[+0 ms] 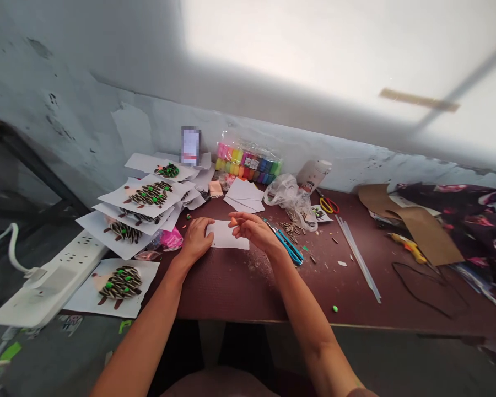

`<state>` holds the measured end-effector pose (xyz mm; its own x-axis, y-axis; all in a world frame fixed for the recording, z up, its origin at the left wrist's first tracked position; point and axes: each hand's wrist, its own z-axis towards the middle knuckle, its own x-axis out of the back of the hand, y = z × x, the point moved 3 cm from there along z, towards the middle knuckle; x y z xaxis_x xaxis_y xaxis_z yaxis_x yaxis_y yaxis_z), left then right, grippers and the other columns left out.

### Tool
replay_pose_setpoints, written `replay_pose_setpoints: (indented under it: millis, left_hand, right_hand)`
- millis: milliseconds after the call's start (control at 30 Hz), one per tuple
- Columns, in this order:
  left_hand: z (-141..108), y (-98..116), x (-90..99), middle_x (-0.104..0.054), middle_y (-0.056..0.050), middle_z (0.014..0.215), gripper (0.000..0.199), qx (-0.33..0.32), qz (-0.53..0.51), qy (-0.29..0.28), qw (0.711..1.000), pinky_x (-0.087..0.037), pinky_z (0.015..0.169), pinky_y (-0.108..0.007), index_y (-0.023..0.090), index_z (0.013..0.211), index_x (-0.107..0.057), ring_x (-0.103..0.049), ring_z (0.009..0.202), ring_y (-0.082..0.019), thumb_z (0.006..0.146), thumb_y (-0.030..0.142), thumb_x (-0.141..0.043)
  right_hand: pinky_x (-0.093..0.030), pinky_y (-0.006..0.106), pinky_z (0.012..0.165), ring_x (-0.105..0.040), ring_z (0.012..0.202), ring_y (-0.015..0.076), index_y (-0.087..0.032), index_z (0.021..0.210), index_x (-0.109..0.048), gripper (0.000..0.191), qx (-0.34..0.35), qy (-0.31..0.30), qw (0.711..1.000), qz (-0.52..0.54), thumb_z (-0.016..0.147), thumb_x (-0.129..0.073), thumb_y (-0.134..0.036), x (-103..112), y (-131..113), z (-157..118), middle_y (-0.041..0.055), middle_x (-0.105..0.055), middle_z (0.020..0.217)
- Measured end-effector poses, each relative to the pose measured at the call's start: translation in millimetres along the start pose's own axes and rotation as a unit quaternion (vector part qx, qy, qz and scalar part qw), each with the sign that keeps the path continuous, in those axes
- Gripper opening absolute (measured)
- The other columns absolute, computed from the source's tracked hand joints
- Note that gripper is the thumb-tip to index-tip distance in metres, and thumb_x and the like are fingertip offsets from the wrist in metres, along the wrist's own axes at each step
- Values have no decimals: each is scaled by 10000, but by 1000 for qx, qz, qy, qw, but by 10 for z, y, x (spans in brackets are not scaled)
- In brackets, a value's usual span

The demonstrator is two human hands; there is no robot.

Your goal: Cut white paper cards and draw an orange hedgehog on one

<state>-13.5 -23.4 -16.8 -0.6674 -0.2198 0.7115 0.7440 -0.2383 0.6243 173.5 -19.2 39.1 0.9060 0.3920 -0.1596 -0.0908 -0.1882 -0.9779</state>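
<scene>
My left hand [196,240] lies palm down on the maroon desk [223,292], its fingers together and pressing flat on the left end of a white paper card [226,236]. It isn't gripping anything. The card lies on the desk between my hands. My right hand [252,231] is half open, with the fingers loosely curled at the card's top edge, and holds nothing.

Just beside my right hand lie blue-handled scissors [288,246], and beyond them is a scatter of sunflower seed shells [291,227]. To my left, hedgehog pictures made from seed shells on white card [119,284] overlap in a loose pile, with one lying apart near a white power strip [53,281]. Against the wall are a bag of rainbow modeling clay [248,162] and a plastic bag [287,198]. Farther right are red-and-yellow scissors [329,205], long glue sticks [357,259] and a yellow glue gun [407,247].
</scene>
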Motion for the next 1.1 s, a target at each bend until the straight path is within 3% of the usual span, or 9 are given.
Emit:
replay_pose_setpoints:
  millis: [167, 267, 400, 533, 600, 700, 800, 967, 1100]
  left_hand:
    - [2, -11, 48, -726, -83, 1020, 322, 9, -17, 33, 999, -498, 990, -421, 191, 948, -683, -643, 1029, -257, 791, 76, -426]
    - [12, -50, 30, -731, -88, 1025, 327, 19, -6, 20, 1000, -502, 980, -431, 188, 939, -693, -642, 1019, -265, 773, 59, -442]
    - [14, -111, 16, -734, -81, 1058, 316, 23, -4, 9, 1000, -501, 990, -438, 198, 964, -695, -635, 1040, -271, 770, 71, -481]
    - [15, -145, 22, -736, -71, 1044, 298, 21, -19, 9, 1000, -505, 990, -431, 200, 956, -689, -642, 1032, -261, 778, 80, -482]
    - [21, -148, 23, -735, -77, 1048, 294, 22, -18, 7, 1000, -503, 994, -430, 194, 951, -690, -642, 1034, -262, 774, 79, -486]
    - [38, -149, 19, -733, -91, 1056, 300, 21, -10, -3, 1000, -501, 996, -433, 183, 953, -699, -642, 1038, -268, 771, 75, -486]
    - [47, -149, 14, -734, -97, 1076, 329, 17, 1, -8, 1000, -494, 1009, -440, 181, 969, -711, -644, 1047, -269, 777, 70, -468]
    - [-31, -85, -45, -693, -98, 1285, 339, -14, 53, -37, 998, -435, 1090, -495, 210, 1146, -707, -590, 1216, -303, 862, 226, -523]
    - [-100, 28, -152, -506, -88, 1539, 451, -67, 124, -114, 983, -229, 1206, -598, 245, 1375, -596, -369, 1471, -338, 956, 336, -456]
  right_hand:
    - [-545, 242, 666, -627, 672, 101, -230, 1010, -602, 388, 45, 27, 995, 84, 706, -805, -359, -59, 156, 129, -32, -628, 836]
    - [-565, 294, 693, -631, 641, 123, -225, 1020, -592, 391, 64, 36, 995, 68, 839, -668, -563, -187, 322, 174, -31, -605, 752]
    - [-534, 354, 907, -700, 885, 180, -223, 1113, -620, 254, 163, 98, 964, -184, 981, -456, -366, -281, 354, 92, 33, -712, 839]
    - [-370, 405, 1140, -680, 1036, 172, -208, 1147, -635, 345, 215, 2, 868, -447, 866, -456, -118, -368, 331, -83, 58, -757, 1021]
    - [-334, 408, 1165, -689, 1001, 168, -198, 1116, -642, 352, 203, -44, 850, -485, 825, -479, -87, -390, 351, -168, 58, -761, 1024]
    - [-472, 336, 991, -702, 908, 164, -212, 1080, -644, 291, 181, -53, 885, -425, 864, -471, -123, -389, 349, -256, 33, -774, 936]
    - [-505, 293, 841, -701, 777, 154, -212, 1101, -637, 259, 186, 35, 925, -331, 971, -415, -244, -306, 267, -250, 24, -772, 841]
    - [-503, 279, 784, -710, 752, 163, -214, 1061, -639, 245, 193, 91, 934, -288, 976, -467, -366, -140, 145, -68, 17, -752, 754]
    - [-516, 298, 815, -718, 777, 172, -221, 1044, -625, 310, 192, 136, 935, -265, 966, -470, -479, -27, 124, 53, 12, -724, 730]
